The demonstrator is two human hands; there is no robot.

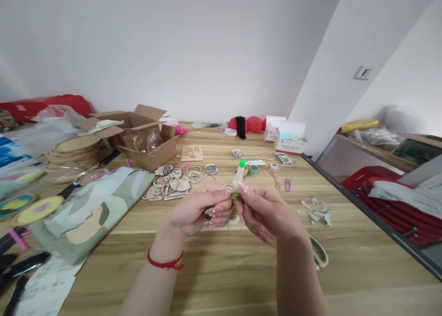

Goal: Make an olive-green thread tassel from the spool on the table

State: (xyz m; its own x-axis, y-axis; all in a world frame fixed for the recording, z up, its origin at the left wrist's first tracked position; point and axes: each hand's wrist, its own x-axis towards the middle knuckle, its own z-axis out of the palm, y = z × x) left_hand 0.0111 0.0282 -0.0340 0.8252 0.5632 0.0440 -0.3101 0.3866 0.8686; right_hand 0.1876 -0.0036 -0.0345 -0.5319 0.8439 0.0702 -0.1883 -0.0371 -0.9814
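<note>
My left hand (pixel 198 210) and my right hand (pixel 264 210) meet above the middle of the wooden table (pixel 221 265). Both pinch a small greenish piece (pixel 236 196) between their fingertips. A glue tube with a green cap (pixel 239 173) sticks up between the hands, its white lower end showing beneath them; which hand grips it I cannot tell. A red string bracelet (pixel 165 262) circles my left wrist. Several wooden cut-out shapes (pixel 174 182) lie on the table just beyond my hands.
A patterned green cloth (pixel 93 210) lies at left, an open cardboard box (pixel 145 138) and stacked wooden hoops (pixel 74 152) behind it. Small scissors (pixel 275 179), tape rolls, a sticky-note box (pixel 290 143) and paper scraps (pixel 317 212) sit to the right. The table edge runs along the right.
</note>
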